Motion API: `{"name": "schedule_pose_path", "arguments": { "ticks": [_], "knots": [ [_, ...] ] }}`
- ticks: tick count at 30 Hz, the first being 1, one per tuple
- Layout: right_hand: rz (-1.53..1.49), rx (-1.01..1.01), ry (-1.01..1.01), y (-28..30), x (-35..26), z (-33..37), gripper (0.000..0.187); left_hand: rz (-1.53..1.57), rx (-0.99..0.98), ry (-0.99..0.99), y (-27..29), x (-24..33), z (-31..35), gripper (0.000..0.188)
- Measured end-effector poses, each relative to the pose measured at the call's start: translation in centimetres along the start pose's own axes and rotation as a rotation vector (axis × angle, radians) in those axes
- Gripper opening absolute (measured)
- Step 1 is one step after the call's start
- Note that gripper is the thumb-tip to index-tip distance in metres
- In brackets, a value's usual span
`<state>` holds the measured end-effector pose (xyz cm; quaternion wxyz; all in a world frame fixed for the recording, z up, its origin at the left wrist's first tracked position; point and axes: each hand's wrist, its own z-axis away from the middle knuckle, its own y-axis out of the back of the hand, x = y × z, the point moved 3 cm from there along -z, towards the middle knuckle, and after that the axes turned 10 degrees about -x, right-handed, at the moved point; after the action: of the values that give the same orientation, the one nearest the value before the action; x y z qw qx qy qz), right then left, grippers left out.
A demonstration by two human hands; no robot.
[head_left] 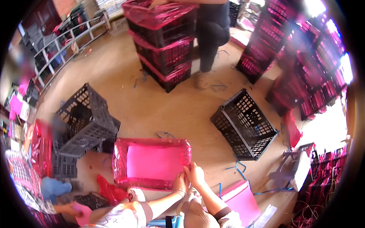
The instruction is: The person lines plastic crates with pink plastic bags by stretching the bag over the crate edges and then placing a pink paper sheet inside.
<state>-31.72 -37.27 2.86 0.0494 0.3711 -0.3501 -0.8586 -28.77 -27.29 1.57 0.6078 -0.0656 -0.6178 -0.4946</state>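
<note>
In front of me stands a crate lined with shiny pink-red plastic film (152,183), with a flat sheet of bright pink material (154,161) lying inside it. My left hand (181,182) is closed at the near right corner, its fingers on the edge of the plastic liner. Close against it, my right hand (195,176) is also closed, pinching the liner at that corner. The fingertips are partly hidden. Right of my forearm lies a stack of pink sheets (241,201) in a pink wrapping.
Empty black crates lie at left (87,125) and right (245,125). Ahead, a person (211,38) stands by a tall stack of lined crates (163,49). A co-worker's hand (72,209) holds pink sheets at lower left. Blue straps (239,169) litter the floor.
</note>
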Motion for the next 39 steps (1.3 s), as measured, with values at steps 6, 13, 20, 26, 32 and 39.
{"name": "schedule_pose_path", "arguments": {
  "ticks": [6, 13, 20, 26, 32, 39],
  "knots": [
    [0.134, 0.095, -0.106, 0.0, 2.5, -2.2, 0.037, 0.003, -0.291, 0.118, -2.5, 0.7, 0.3, 0.024],
    [0.152, -0.005, -0.075, -1.0, 0.7, -2.2, 0.052, -0.04, -0.169, -0.231, 16.9, 2.9, -6.0, 0.022],
    [0.254, -0.126, -0.104, 3.5, 0.1, 0.3, 0.109, -0.942, 0.669, -0.146, 44.6, -0.8, -5.2, 0.067],
    [0.17, -0.013, 0.415, 12.2, -11.5, 9.5, 0.07, -0.93, 0.224, 0.162, 51.8, -11.9, -4.7, 0.023],
    [-0.123, 0.13, 0.582, 9.8, -17.7, 14.1, 0.043, -1.009, 0.236, 0.026, 51.1, -5.8, -2.7, 0.02],
    [-0.682, 0.156, 0.366, 10.6, -11.9, 11.2, 0.053, -0.894, 0.312, -0.471, 45.9, 6.1, 3.7, 0.019]
  ]
}}
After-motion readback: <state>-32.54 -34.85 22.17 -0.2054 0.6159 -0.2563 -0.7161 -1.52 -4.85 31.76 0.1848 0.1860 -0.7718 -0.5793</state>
